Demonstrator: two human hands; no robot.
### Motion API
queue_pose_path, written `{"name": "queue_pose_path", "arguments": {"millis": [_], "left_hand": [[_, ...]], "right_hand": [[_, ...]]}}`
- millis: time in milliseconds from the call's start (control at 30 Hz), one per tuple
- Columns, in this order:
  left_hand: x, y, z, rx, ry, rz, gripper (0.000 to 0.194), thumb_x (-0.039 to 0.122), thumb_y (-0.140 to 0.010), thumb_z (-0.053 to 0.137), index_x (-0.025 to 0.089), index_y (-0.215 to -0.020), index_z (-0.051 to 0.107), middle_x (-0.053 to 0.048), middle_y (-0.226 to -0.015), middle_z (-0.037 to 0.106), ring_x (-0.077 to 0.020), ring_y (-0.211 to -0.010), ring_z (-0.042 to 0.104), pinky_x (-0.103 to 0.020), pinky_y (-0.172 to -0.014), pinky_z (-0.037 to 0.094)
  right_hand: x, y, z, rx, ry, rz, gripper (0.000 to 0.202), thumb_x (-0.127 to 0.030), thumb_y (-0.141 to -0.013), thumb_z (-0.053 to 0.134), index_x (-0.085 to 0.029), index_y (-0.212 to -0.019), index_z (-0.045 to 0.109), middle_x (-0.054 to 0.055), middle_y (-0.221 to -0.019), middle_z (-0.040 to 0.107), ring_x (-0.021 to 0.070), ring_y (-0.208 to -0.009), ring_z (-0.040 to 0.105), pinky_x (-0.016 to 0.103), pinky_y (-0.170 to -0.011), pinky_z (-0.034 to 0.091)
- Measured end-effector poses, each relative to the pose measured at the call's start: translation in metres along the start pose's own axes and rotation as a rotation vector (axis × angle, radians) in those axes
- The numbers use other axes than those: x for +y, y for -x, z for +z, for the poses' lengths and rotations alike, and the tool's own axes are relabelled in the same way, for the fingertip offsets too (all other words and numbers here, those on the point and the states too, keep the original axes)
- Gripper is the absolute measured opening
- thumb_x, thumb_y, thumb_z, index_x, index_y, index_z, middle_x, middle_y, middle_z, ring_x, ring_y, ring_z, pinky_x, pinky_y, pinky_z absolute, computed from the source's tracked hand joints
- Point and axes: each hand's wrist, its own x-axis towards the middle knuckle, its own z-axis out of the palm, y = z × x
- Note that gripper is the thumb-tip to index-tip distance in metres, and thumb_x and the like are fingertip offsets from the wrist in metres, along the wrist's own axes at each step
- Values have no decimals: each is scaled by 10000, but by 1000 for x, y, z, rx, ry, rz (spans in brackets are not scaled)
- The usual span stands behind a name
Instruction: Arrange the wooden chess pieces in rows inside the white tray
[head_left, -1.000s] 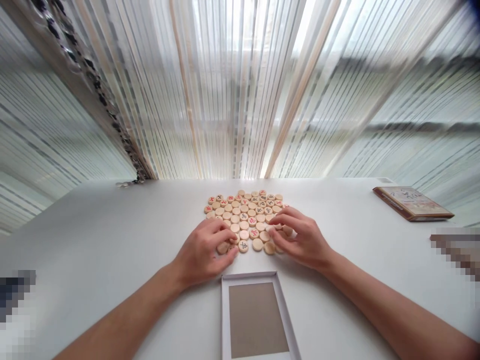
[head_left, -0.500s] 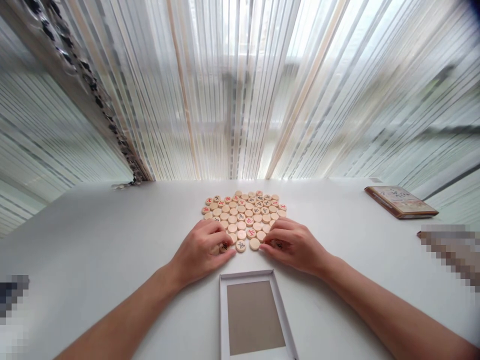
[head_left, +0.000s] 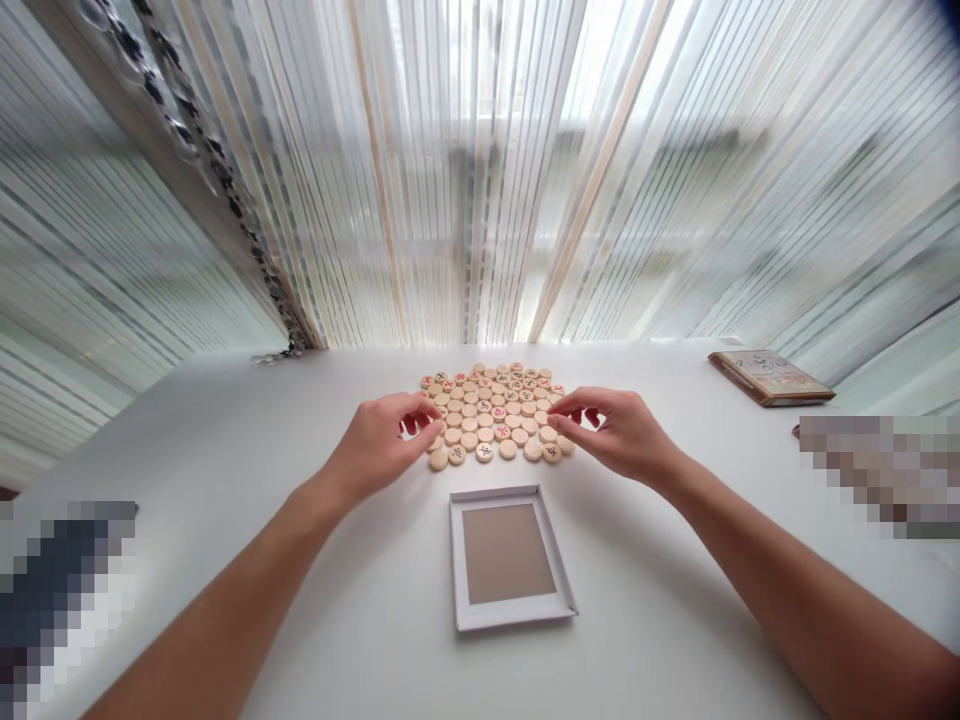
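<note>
- Here, in the head view, many round wooden discs (head_left: 486,421) lie flat in one close-packed cluster at the middle of the table (head_left: 315,610), most of them touching or just beside their neighbours. Some show red marks, some black, and the rest have plain tops.
- The left hand (head_left: 381,442) is at the left edge of the cluster, its fingers bent and the thumb just below them, tips slightly apart. Whether those tips touch a disc, I cannot tell.
- The right hand (head_left: 616,432) is at the right edge, fingers curled and thumb stretched inward, again with a small space between the tips. Contact with the discs is too small to make out.
- Between the two hands, the near row of the cluster shows both plain and black-marked discs.
- Nearer the person, apart from the cluster, sits a shallow white tray (head_left: 565,565) with a brown panel (head_left: 510,553) in its floor.
- Far off to the right, a flat brown-edged box (head_left: 772,374) rests near the table's back edge.
- Behind, a striped sheer curtain (head_left: 435,170) hangs, with a dark beaded cord (head_left: 241,215) on its left.
</note>
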Motion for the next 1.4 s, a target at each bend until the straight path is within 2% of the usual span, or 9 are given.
{"name": "queue_pose_path", "arguments": {"millis": [167,300,467,600,700,867,1000,1233,1400], "left_hand": [[-1,14,13,-70,-19,26,82,288,-898,763,211,-873,779,-31,-865,765,-188,-784,710,-266,-640,530],[-10,24,26,-101,-51,66,143,282,-858,832,222,-978,782,-70,-1031,757,-246,-957,723,-359,-853,576],[-16,30,20,-158,-56,82,129,238,-887,815,229,-1004,762,-56,-1016,729,-228,-940,719,-352,-872,575],[-17,34,16,-185,-38,73,95,230,-926,792,223,-1011,750,-50,-1027,730,-209,-931,722,-332,-869,574],[-17,36,18,-190,-72,84,87,242,-949,773,216,-1026,743,-53,-1042,729,-211,-943,727,-330,-869,579],[-15,37,22,-183,-180,159,93,246,-1005,694,200,-1069,744,-76,-1058,758,-227,-952,736,-350,-877,583],[-16,36,25,-141,-224,216,213,245,-1074,560,174,-1063,761,-92,-1015,777,-232,-925,735,-364,-870,573],[-17,33,30,-106,-7,55,214,250,-1058,603,179,-987,791,-41,-893,763,-166,-770,694,-279,-725,519],[-17,31,29,-7,-3,-40,170,276,-1024,670,190,-1005,816,-47,-956,744,-138,-703,648,-264,-677,521]], "right_hand": [[1,13,21,-94,37,-82,62,-289,-924,783,-235,-916,813,56,-872,794,224,-805,709,336,-710,546],[6,19,32,-157,50,-172,66,-243,-951,754,-246,-907,802,75,-888,794,254,-866,684,385,-784,563],[5,25,34,-175,97,-290,134,-192,-1012,659,-253,-996,778,77,-911,804,252,-826,670,392,-756,560],[3,30,36,-161,121,-351,129,-175,-1026,620,-242,-1024,730,57,-815,758,236,-751,625,376,-697,532],[4,33,38,-139,73,-327,131,-159,-1036,596,-228,-1068,703,54,-814,740,229,-756,611,355,-671,515],[5,30,38,-130,-11,-199,156,-184,-1052,594,-227,-976,723,53,-795,735,223,-775,616,338,-689,518],[5,28,38,-90,8,-108,175,-223,-1032,630,-223,-907,753,59,-772,735,222,-749,611,343,-679,509],[7,28,35,-17,6,-36,179,-238,-1025,619,-209,-922,763,66,-832,739,183,-678,631,309,-610,495],[10,28,32,-7,13,4,160,-239,-1020,622,-208,-971,771,60,-863,743,172,-670,642,305,-610,500]]}}
